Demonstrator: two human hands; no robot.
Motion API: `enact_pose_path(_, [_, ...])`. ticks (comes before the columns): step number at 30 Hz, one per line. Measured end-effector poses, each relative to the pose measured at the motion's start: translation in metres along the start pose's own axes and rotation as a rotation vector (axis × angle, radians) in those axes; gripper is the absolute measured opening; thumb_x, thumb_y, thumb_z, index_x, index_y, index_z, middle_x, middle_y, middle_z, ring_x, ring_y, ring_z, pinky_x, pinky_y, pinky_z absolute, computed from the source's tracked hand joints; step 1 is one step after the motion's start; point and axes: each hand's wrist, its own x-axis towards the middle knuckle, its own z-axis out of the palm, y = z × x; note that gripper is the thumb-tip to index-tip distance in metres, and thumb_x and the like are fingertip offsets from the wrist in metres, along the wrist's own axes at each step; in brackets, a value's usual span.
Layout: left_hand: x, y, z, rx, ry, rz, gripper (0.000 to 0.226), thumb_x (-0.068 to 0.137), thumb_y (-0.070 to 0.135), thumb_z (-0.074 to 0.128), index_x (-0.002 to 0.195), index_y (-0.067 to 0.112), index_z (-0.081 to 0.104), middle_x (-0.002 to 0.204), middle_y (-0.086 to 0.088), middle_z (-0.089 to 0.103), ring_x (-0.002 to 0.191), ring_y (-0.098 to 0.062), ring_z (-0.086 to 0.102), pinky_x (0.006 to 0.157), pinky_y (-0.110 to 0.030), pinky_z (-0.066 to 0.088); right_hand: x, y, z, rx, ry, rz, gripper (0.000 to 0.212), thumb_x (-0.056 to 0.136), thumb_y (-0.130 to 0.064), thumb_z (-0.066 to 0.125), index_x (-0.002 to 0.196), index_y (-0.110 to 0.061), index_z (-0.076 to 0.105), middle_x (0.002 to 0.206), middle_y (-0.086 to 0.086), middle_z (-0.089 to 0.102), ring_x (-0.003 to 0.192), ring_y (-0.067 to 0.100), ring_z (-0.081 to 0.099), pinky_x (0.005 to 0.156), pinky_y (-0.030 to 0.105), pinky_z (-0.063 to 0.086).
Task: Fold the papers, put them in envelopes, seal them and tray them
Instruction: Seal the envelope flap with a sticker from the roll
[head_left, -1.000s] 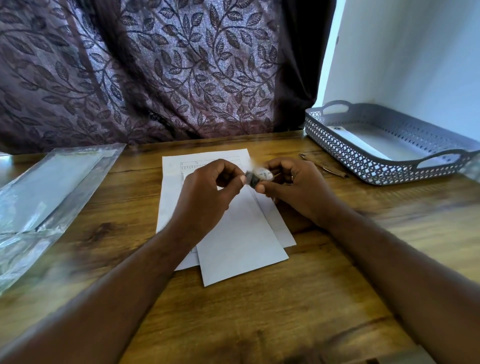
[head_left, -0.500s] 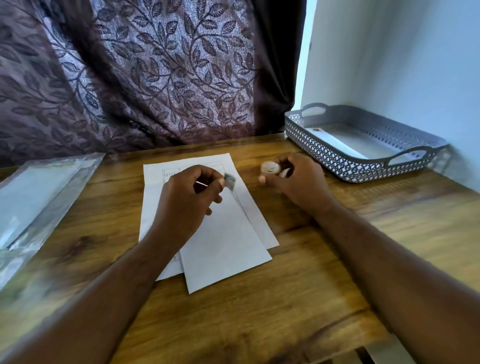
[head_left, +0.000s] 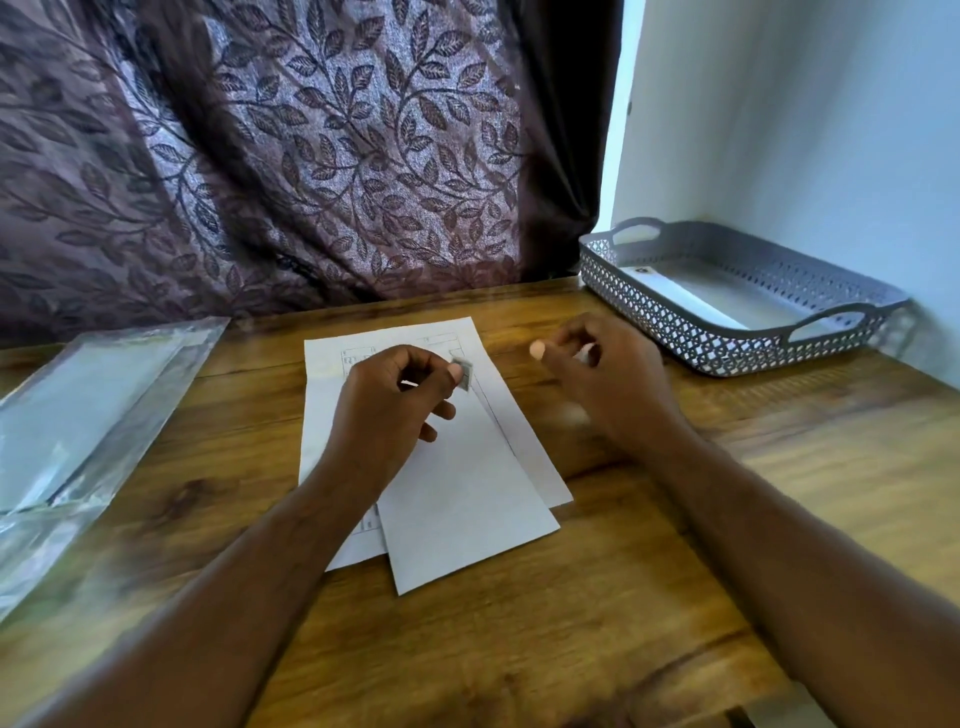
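Over the middle of the wooden table (head_left: 519, 649) our left hand (head_left: 395, 410) pinches a small grey piece (head_left: 464, 375) above the envelope (head_left: 462, 499) and printed paper (head_left: 332, 364); our right hand (head_left: 597, 374) curls, blurred, grip unclear. The grey tray (head_left: 727, 338) sits far right.

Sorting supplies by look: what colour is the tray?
Grey, with a perforated lattice wall; the tray shows in the head view.

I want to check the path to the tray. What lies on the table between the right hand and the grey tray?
Nothing: in the head view, only bare wooden table shows between the right hand and the grey tray.
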Motion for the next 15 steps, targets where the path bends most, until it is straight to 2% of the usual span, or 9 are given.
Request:
enact_pose_path(2, [-0.001, 0.001, 0.001, 0.017, -0.004, 0.011, 0.018, 0.092, 0.028, 0.066, 0.097, 0.010, 0.068, 0.090, 0.001, 0.072, 0.074, -0.013, 0.072, 0.059, -0.029, 0.060, -0.014, -0.023, 0.008, 0.121, -0.092, -0.137, 0.027, 0.087, -0.049, 0.071, 0.090, -0.022, 0.069, 0.079, -0.013, 0.065, 0.073, 0.004, 0.059, 0.061, 0.013, 0.044])
enact_pose_path(4, [-0.002, 0.002, 0.000, 0.039, -0.001, 0.027, 0.018, 0.092, 0.029, 0.066, 0.096, 0.012, 0.068, 0.088, 0.002, 0.072, 0.073, -0.011, 0.072, 0.059, -0.029, 0.060, -0.023, -0.036, 0.020, 0.189, -0.170, -0.234, 0.031, 0.086, -0.052, 0.070, 0.087, -0.021, 0.069, 0.073, -0.013, 0.063, 0.066, 0.005, 0.057, 0.055, 0.014, 0.042])
enact_pose_path(6, [-0.003, 0.002, 0.001, 0.041, 0.002, 0.024, 0.015, 0.092, 0.028, 0.067, 0.095, 0.013, 0.068, 0.086, 0.003, 0.072, 0.071, -0.010, 0.072, 0.059, -0.029, 0.060, -0.024, -0.037, 0.028, 0.216, -0.196, -0.249, 0.030, 0.087, -0.051, 0.070, 0.083, -0.021, 0.067, 0.070, -0.014, 0.060, 0.061, 0.006, 0.053, 0.054, 0.016, 0.040])
enact_pose_path(10, [-0.001, 0.001, 0.002, 0.075, 0.017, 0.012, 0.016, 0.093, 0.033, 0.066, 0.089, 0.018, 0.069, 0.079, 0.005, 0.071, 0.065, -0.012, 0.068, 0.066, -0.035, 0.056, -0.017, -0.028, 0.032, 0.266, -0.229, -0.208, 0.016, 0.091, -0.029, 0.073, 0.082, -0.017, 0.068, 0.068, -0.012, 0.060, 0.061, 0.007, 0.052, 0.057, 0.027, 0.044])
enact_pose_path(13, [0.002, -0.002, 0.001, 0.145, 0.045, 0.032, 0.020, 0.095, 0.038, 0.061, 0.092, 0.019, 0.068, 0.083, 0.009, 0.070, 0.071, -0.009, 0.065, 0.068, -0.023, 0.049, -0.014, -0.026, 0.033, 0.281, -0.237, -0.166, 0.014, 0.092, -0.026, 0.073, 0.085, -0.015, 0.070, 0.070, -0.007, 0.063, 0.065, 0.014, 0.057, 0.060, 0.037, 0.052])
enact_pose_path(15, [0.005, -0.005, -0.006, 0.282, 0.080, 0.097, 0.016, 0.097, 0.036, 0.061, 0.099, 0.022, 0.067, 0.096, 0.011, 0.069, 0.083, -0.005, 0.062, 0.071, -0.015, 0.044, -0.013, -0.025, 0.034, 0.264, -0.230, -0.123, 0.016, 0.091, -0.029, 0.073, 0.083, -0.016, 0.069, 0.072, -0.003, 0.066, 0.069, 0.022, 0.061, 0.063, 0.048, 0.056])
